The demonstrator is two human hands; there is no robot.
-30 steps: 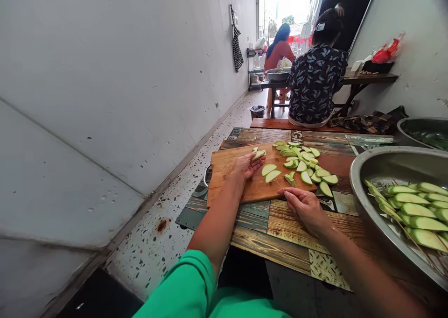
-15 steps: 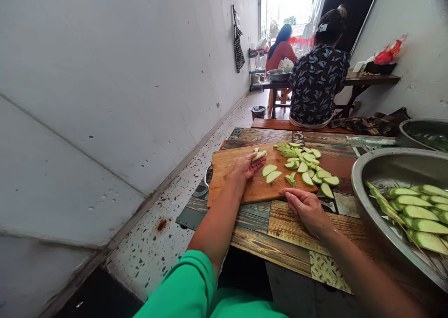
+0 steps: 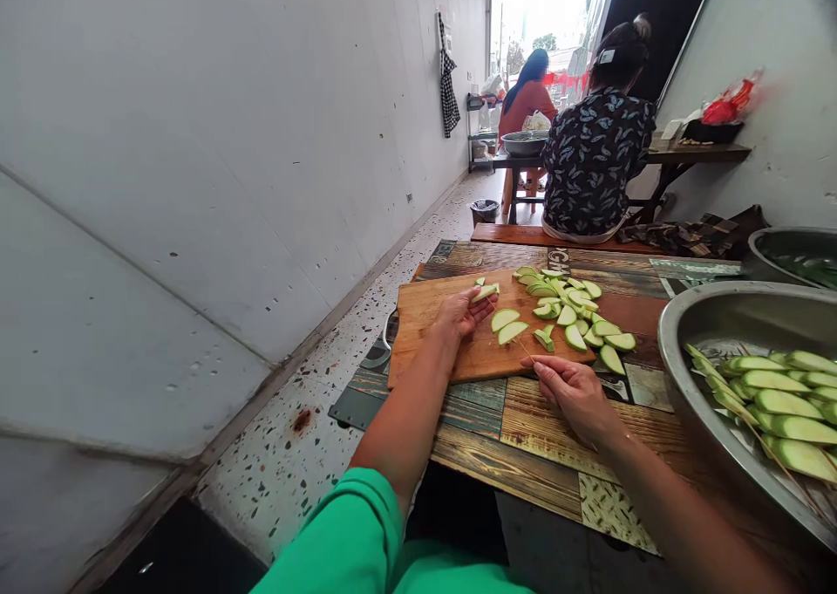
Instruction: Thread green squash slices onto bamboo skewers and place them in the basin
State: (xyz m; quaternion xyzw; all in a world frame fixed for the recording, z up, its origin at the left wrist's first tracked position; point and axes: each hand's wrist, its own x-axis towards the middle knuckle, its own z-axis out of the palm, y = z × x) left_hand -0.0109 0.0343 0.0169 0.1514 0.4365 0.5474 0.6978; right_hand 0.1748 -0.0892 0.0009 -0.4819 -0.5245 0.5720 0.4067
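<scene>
My left hand [image 3: 463, 315], palm up over the wooden cutting board [image 3: 418, 324], pinches a pale green vegetable slice [image 3: 485, 292] with dark green skin, which looks like zucchini. In my right hand [image 3: 570, 385], thumb and fingers close on the end of a thin wooden skewer [image 3: 525, 348] at the board's near edge. The skewer points up and left toward my left hand, and two half-round slices [image 3: 513, 332] sit along it between my hands. Whether its tip enters the pinched slice cannot be made out. A pile of cut slices [image 3: 568, 296] lies on the board's right side, some spilling onto the table.
At my right stands a large metal basin [image 3: 673, 358] holding skewered slices [image 3: 778, 389], with another basin [image 3: 785, 254] behind it. The patterned wood table [image 3: 484, 450] carries the board. Two people sit ahead at another table [image 3: 703, 152]; a bench [image 3: 503, 235] is nearer.
The view has shifted very slightly. Both hands, the skewer and the slices keep nearly the same positions.
</scene>
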